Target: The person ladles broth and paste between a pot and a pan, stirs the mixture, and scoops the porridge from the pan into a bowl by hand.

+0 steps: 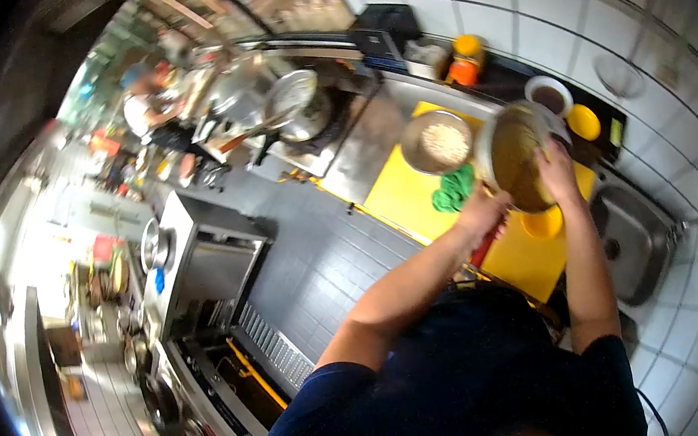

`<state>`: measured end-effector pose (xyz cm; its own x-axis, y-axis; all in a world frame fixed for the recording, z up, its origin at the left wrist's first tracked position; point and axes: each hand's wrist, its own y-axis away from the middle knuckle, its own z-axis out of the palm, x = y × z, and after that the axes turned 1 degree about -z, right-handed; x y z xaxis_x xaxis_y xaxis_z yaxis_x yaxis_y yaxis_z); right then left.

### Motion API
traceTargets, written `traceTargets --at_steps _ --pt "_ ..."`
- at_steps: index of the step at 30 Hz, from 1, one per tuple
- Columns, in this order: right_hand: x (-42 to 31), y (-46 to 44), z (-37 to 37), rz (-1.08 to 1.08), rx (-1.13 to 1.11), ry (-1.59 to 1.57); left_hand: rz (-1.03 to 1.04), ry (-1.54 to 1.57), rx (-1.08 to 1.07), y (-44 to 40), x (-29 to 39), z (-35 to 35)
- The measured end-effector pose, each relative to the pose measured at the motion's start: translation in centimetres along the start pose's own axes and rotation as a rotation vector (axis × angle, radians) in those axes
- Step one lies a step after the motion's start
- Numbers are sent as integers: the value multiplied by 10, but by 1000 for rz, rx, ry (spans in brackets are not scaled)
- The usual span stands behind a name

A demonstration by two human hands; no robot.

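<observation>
A round metal pot (501,150) is tilted over the yellow board, its inside brownish. My left hand (484,210) is closed at the pot's near left side; a red piece like a handle (483,249) shows just below the fist. At the pot's right side, my right hand (557,170) has its fingers bent over the opening; what they hold is not clear. Partly under the pot is a yellow bowl (542,224). Left of the pot, a metal bowl (416,150) holds pale pieces, with a crumpled green cloth (452,190) beside it.
A yellow board (397,196) covers the counter. To the right is a metal sink (632,249). Along the wall stand a white bowl with dark contents (549,95), another yellow bowl (584,122) and an orange container (465,71). Large pots (300,106) occupy the stove; a person (147,116) works beyond.
</observation>
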<state>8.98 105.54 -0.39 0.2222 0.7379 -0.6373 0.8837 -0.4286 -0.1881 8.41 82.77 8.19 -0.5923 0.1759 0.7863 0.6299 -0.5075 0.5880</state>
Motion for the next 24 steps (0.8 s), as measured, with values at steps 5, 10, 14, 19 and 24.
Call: traceTargets --at_steps 5,10,14,19,24 --pt "-46 -11 -5 -228 48 183 44 -16 -75 3 5 5" --pt "-96 5 -40 -429 -169 281 71 -9 -99 -1 6 2" --pt "-74 18 -32 -623 -305 234 46 7 -111 4 13 1" --pt "-35 25 -19 -525 -580 159 39 -63 -34 2 11 -5" --pt "-18 28 -36 -640 -429 82 -15 -74 -79 -9 -2 -2"
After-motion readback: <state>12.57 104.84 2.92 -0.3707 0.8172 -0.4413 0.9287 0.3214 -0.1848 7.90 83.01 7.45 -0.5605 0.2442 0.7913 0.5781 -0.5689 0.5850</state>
